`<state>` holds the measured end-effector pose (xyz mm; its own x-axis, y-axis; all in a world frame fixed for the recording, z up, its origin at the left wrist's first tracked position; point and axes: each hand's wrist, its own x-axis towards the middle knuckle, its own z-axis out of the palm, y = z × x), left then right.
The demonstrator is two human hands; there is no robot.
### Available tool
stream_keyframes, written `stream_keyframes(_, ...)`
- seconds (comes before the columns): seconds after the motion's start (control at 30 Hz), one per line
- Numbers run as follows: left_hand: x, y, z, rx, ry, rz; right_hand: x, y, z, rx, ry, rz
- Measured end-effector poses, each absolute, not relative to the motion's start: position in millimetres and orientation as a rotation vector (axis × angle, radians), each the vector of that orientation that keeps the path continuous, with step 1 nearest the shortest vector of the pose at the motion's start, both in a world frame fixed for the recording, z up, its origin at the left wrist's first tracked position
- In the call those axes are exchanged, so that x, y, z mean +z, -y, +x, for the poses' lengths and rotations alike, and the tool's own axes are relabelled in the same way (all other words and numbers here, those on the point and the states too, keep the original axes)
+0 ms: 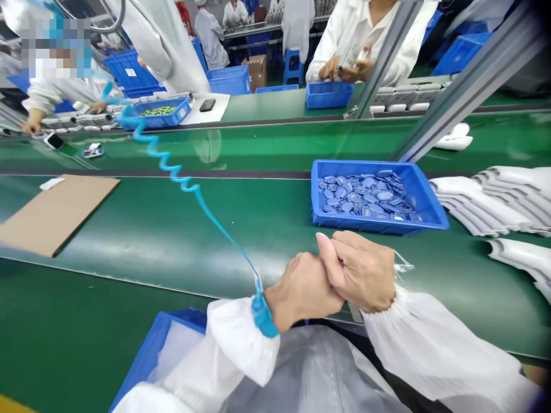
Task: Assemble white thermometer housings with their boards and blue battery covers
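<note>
My left hand (303, 289) is curled into a fist above the front edge of the green bench. A blue wrist strap (263, 314) circles that wrist, with a coiled blue cord (166, 160) running up and left from it. Pressed against its knuckles is my right hand (364, 269), also closed, with the thumb lying along the top. Whatever either hand holds, if anything, is hidden by the fingers. Thin white strands (403, 265) stick out beside my right wrist. Just beyond the hands stands a blue bin (379, 226) of small blue oval parts (365, 195).
White curved plastic housings (486, 203) lie stacked on the right. A cardboard sheet (55, 215) rests on the bench at left. Slanted metal posts (465, 86) rise at the right. Across the line, a person in white (374, 34) works behind a small blue bin (329, 96).
</note>
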<state>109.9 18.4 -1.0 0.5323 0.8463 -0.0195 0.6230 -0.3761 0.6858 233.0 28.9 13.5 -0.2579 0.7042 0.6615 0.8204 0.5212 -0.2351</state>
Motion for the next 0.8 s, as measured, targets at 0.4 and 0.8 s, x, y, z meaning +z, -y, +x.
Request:
stream_keyframes(0.4, -5, -13, 99, 0.719, -1.168, 1.709, 20, -24, 242, 0.113, 1.757, -1.384)
stream_keyframes(0.8, -6, -4, 91, 0.588, -1.334, 1.887, 19, -31, 257, 0.48, 1.74, -1.497)
